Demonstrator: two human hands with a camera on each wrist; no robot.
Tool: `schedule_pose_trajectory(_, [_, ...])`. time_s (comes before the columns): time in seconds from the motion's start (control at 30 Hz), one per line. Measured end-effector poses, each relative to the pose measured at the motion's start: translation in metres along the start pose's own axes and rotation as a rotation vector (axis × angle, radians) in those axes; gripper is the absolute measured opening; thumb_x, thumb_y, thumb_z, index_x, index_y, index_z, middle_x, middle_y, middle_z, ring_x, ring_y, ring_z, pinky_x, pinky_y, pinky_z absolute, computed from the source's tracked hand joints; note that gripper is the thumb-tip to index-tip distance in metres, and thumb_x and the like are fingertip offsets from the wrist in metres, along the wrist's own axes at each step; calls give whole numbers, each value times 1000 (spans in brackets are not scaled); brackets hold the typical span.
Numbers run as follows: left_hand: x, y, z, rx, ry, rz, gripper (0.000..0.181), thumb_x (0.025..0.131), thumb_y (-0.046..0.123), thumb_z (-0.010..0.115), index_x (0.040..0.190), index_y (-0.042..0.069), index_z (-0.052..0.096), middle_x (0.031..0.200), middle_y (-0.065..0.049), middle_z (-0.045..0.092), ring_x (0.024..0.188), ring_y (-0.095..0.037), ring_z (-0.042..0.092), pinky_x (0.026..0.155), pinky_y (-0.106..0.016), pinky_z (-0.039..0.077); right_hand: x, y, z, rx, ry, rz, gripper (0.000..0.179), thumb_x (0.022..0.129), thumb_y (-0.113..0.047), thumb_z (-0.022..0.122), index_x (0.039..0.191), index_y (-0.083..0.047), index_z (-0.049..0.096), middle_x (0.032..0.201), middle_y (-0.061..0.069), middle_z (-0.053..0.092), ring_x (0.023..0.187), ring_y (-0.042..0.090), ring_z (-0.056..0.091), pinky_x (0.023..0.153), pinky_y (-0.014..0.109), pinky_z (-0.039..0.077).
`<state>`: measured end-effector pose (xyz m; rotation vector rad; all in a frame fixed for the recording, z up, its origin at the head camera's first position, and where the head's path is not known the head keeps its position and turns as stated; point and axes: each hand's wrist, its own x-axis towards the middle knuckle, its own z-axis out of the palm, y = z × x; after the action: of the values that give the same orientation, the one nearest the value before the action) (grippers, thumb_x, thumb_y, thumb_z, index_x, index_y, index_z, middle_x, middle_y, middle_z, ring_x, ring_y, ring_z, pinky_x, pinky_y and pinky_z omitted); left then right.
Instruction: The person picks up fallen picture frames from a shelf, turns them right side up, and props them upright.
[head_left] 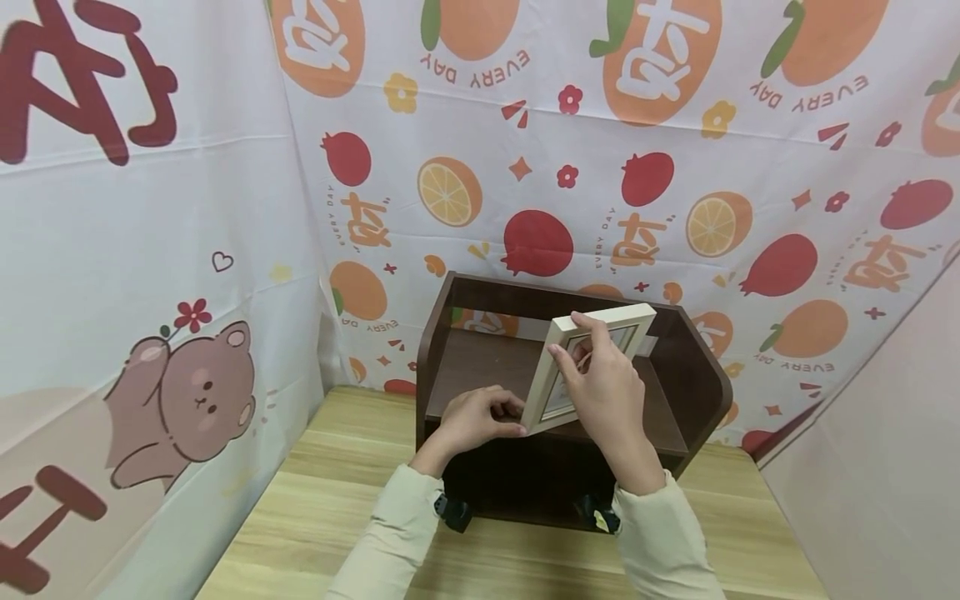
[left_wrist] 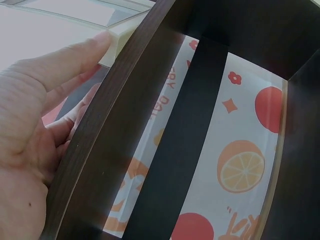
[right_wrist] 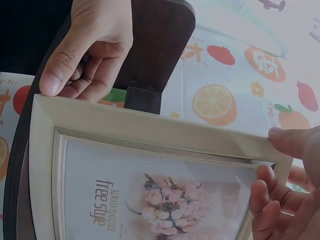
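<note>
Your left hand (head_left: 480,417) pinches the lower corner of a cream picture frame (right_wrist: 155,175) between thumb and fingers, while your right hand (head_left: 611,392) grips its upper end. You hold the frame tilted above the front of a dark brown shelf (head_left: 480,367); whether its lower edge touches the wood, you cannot tell. Behind its glass you have a print of pink flowers (right_wrist: 167,205) beside the words "free style". Past your cream sleeves (head_left: 397,517), the shelf stands on a wood-grain table (head_left: 337,467), before a fruit-patterned cloth (head_left: 510,108), with a bear-printed cloth (head_left: 75,275) to your left.
</note>
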<state>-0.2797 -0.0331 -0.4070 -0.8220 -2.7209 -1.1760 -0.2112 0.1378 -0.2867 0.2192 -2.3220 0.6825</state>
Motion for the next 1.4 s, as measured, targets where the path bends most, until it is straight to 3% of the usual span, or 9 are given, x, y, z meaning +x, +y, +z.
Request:
schedule_pose_trajectory(0.43, [1, 4, 1, 100, 47, 67, 25, 78, 44, 77, 100, 33, 73, 91, 17, 64, 83, -3, 58, 71, -21, 44, -2, 6, -5, 11, -2, -6, 44, 92, -25, 67, 130, -10, 53, 71, 4, 60, 54, 13, 46, 45, 27, 31])
schedule_pose_trajectory(0.63, [1, 10, 1, 68, 21, 68, 25, 79, 43, 77, 101, 31, 73, 92, 14, 66, 85, -7, 60, 76, -25, 43, -2, 9, -9, 19, -20, -3, 43, 93, -23, 64, 132, -10, 52, 71, 4, 60, 54, 13, 46, 46, 27, 32])
schedule_pose_trajectory(1.0, [1, 18, 9, -74, -52, 46, 27, 85, 33, 74, 110, 24, 70, 95, 7, 70, 78, -5, 59, 69, -23, 46, -8, 14, -13, 76, -51, 27, 44, 94, -20, 62, 135, -12, 49, 74, 5, 61, 54, 12, 45, 45, 26, 33])
schedule_pose_trajectory(1.2, [1, 23, 14, -132, -53, 43, 33, 86, 29, 73, 117, 20, 67, 104, 2, 70, 81, -7, 62, 70, -24, 48, -9, 16, -14, 109, -66, 40, 44, 96, -19, 58, 138, -14, 47, 78, 4, 62, 58, 13, 50, 47, 26, 35])
schedule_pose_trajectory(1.4, [-4, 31, 21, -105, -19, 43, 34, 86, 31, 73, 117, 20, 66, 104, 3, 71, 81, -7, 61, 71, -23, 48, -11, 20, -16, 135, -82, 59, 45, 97, -18, 56, 140, -16, 44, 82, 5, 62, 67, 15, 57, 50, 25, 39])
